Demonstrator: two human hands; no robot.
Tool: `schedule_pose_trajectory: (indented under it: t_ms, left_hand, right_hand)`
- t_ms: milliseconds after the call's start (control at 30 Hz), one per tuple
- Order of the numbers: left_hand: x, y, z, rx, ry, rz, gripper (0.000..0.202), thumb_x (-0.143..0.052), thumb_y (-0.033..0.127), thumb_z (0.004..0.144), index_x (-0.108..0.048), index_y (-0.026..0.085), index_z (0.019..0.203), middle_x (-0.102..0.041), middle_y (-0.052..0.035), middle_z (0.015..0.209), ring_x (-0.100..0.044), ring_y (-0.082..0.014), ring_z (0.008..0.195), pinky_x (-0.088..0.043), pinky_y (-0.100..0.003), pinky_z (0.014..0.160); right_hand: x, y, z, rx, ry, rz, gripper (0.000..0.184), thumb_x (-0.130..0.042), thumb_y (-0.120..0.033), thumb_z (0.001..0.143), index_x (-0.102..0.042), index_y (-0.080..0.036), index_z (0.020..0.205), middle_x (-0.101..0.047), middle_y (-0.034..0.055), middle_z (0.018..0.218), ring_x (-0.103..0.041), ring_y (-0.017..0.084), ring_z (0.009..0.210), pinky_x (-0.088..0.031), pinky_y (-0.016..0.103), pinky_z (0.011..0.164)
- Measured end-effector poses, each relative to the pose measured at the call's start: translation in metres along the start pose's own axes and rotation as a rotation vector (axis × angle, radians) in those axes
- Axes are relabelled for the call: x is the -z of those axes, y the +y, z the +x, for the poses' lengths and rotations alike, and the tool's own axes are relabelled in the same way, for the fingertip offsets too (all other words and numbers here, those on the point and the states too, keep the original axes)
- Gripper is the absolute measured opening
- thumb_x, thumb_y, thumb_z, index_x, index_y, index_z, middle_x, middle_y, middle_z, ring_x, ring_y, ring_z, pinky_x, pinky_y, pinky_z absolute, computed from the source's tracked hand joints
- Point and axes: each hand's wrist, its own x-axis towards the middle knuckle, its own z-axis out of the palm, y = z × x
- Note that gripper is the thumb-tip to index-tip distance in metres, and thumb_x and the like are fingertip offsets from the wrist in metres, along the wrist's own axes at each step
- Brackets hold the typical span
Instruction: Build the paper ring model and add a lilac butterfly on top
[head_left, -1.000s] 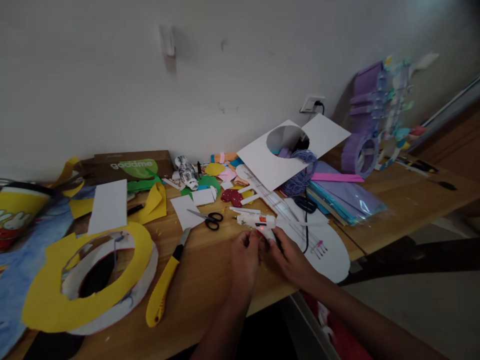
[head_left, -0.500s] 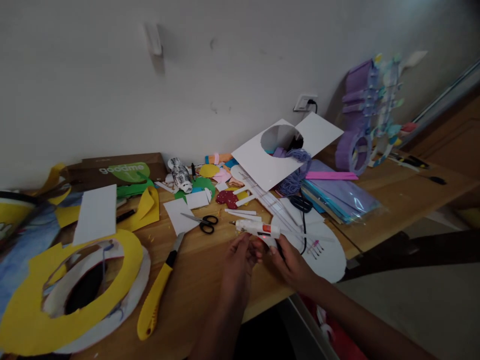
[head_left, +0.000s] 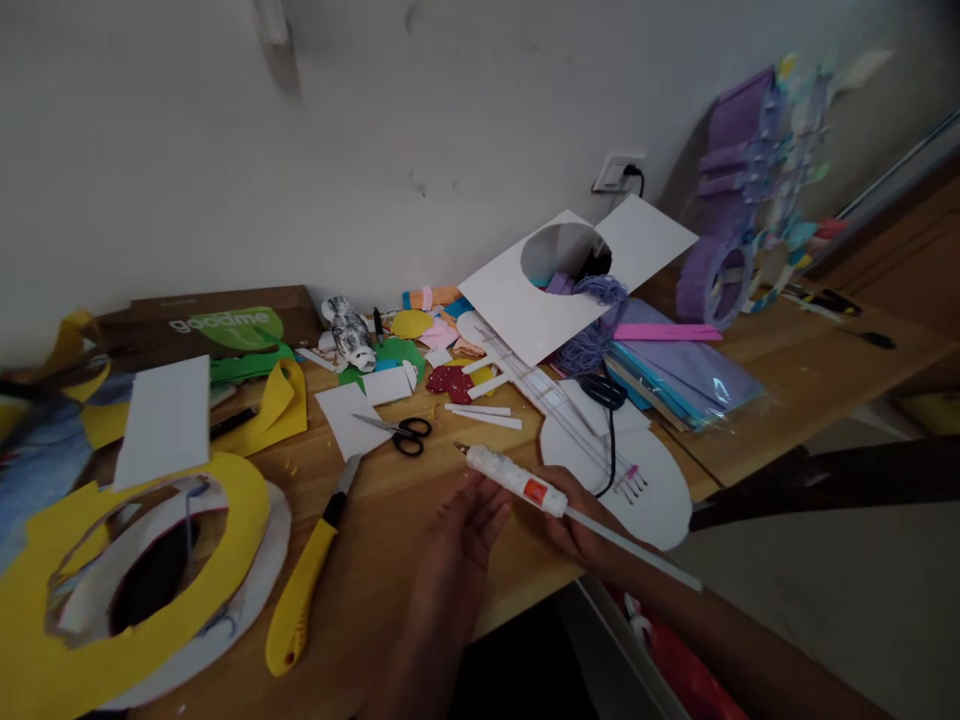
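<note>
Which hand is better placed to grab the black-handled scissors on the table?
Probably the left. The left hand is open, holds nothing, and lies on the same side as the scissors. The right hand is wrapped round the glue gun, farther from them.

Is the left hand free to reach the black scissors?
Likely yes: the left hand is open, with only bare tabletop between it and the scissors; the right hand holds the glue gun.

Both forearms are bare right up to the picture's edge, and so are the left hand (head_left: 459, 540) and the right hand (head_left: 579, 532). The fingers are slim, and the dim light hides finer detail.
</note>
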Motion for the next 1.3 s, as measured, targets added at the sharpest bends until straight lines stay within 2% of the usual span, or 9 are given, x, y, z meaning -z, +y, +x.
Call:
schedule_pose_trajectory:
  t_ms: [167,367,533,700,933,1033,1133,1200,1300]
  left_hand:
    - [0.008,-0.001,-0.015,-0.010,0.062,0.011,0.022,-0.063,0.016,0.085,-0.071,0.009,0.104,-0.076,-0.0166,0.104,-0.074,-0.0222,0.093,-0.059,-0.029,0.082]
    - [0.055,-0.003,-0.049,-0.110,0.000,0.428,0.038,-0.075,0.042,0.078,-0.073,0.014,0.104,-0.078,-0.0127,0.091,-0.074,-0.0237,0.082,-0.060,-0.034,0.078]
    - [0.115,0.029,-0.073,-0.556,0.088,1.136,0.033,-0.053,0.046,0.093,-0.071,0.025,0.112,-0.078,-0.0055,0.096,-0.074,-0.0217,0.087,-0.060,-0.033,0.081]
    - [0.166,0.080,-0.079,-1.075,-0.062,1.833,0.033,-0.049,0.026,0.093,-0.061,0.026,0.124,-0.078,-0.0040,0.102,-0.075,-0.0203,0.087,-0.061,-0.029,0.075]
    - [0.194,0.111,-0.082,-1.459,-0.116,2.133,0.052,-0.046,0.019,0.093,-0.042,0.020,0.146,-0.075,-0.0091,0.107,-0.071,-0.0220,0.094,-0.057,-0.031,0.082]
    - [0.199,0.112,-0.077,-1.516,-0.031,2.154,0.063,-0.050,0.015,0.092,-0.034,0.024,0.153,-0.072,-0.0083,0.117,-0.066,-0.0252,0.108,-0.050,-0.037,0.098]
    - [0.198,0.111,-0.066,-1.434,0.108,2.174,0.066,-0.047,0.017,0.093,-0.028,0.026,0.155,-0.059,-0.0104,0.141,-0.051,-0.0307,0.131,-0.037,-0.048,0.112]
    - [0.197,0.110,-0.058,-1.377,0.106,2.211,0.067,-0.044,0.019,0.093,-0.023,0.026,0.157,-0.046,-0.0104,0.153,-0.040,-0.0316,0.141,-0.034,-0.051,0.115]
    - [0.197,0.107,-0.047,-1.360,0.074,2.281,0.068,-0.044,0.019,0.093,-0.023,0.026,0.157,-0.038,-0.0096,0.158,-0.037,-0.0308,0.144,-0.038,-0.049,0.113]
  right_hand:
    - [-0.007,0.000,0.006,-0.115,-0.033,0.009,0.037,-0.043,-0.028,0.099,-0.042,-0.023,0.136,-0.059,0.0128,0.127,-0.059,0.027,0.115,-0.049,0.042,0.098]
    - [-0.020,0.001,0.024,-0.189,-0.004,-0.117,0.026,-0.038,-0.030,0.102,-0.049,-0.018,0.123,-0.062,0.0149,0.113,-0.061,0.027,0.101,-0.051,0.043,0.088]
    - [-0.020,0.001,0.029,-0.120,0.047,-0.242,0.025,-0.039,-0.029,0.102,-0.051,-0.018,0.122,-0.061,0.0147,0.115,-0.058,0.028,0.105,-0.048,0.046,0.091]
    - [-0.024,0.002,0.021,-0.115,0.104,-0.415,0.032,-0.042,-0.035,0.102,-0.051,-0.015,0.125,-0.062,0.0171,0.115,-0.058,0.031,0.104,-0.049,0.048,0.088]
    - [-0.028,-0.001,0.016,-0.205,0.119,-0.422,0.040,-0.050,-0.042,0.097,-0.050,-0.014,0.126,-0.060,0.0177,0.117,-0.057,0.031,0.106,-0.048,0.049,0.090]
    - [-0.028,-0.003,0.010,-0.224,0.184,-0.444,0.042,-0.051,-0.046,0.096,-0.050,-0.016,0.127,-0.060,0.0181,0.117,-0.056,0.033,0.108,-0.048,0.051,0.091]
    - [-0.006,-0.001,-0.001,-0.265,0.275,-0.438,0.035,-0.048,-0.046,0.097,-0.054,-0.018,0.118,-0.063,0.0159,0.112,-0.062,0.028,0.096,-0.053,0.043,0.078]
    - [0.027,0.000,-0.005,-0.298,0.335,-0.459,0.031,-0.043,-0.043,0.099,-0.057,-0.019,0.114,-0.065,0.0140,0.109,-0.064,0.025,0.087,-0.053,0.038,0.068]
    - [0.084,0.000,0.012,-0.302,0.490,-0.614,0.027,-0.048,-0.039,0.097,-0.062,-0.020,0.110,-0.069,0.0123,0.100,-0.064,0.026,0.082,-0.051,0.040,0.073]
